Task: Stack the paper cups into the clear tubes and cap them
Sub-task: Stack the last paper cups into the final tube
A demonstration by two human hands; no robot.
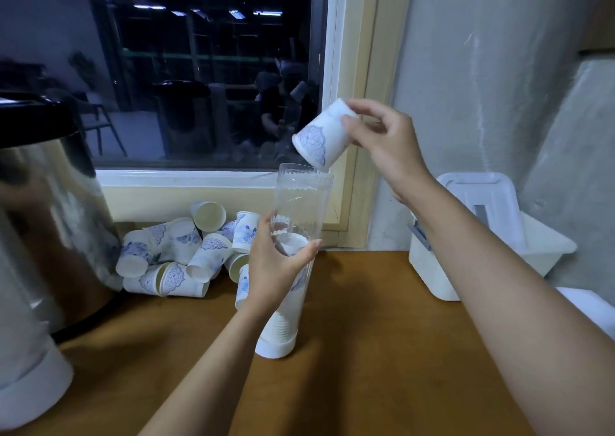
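Note:
A clear plastic tube (301, 199) stands upright on the wooden counter, its lower half filled with a stack of upside-down white paper cups (283, 322). My left hand (276, 266) grips the tube around its middle. My right hand (382, 139) pinches the base of a white paper cup with a blue pattern (321, 136), mouth down and tilted, just above the tube's open top at its right rim. A heap of several loose cups (189, 252) lies against the wall under the window, left of the tube.
A large steel urn (50, 209) fills the left side. A white plastic bin with a lid (482, 232) stands at the right against the concrete wall. The wooden counter (382, 352) stretches in front. Behind is a dark window (199, 69).

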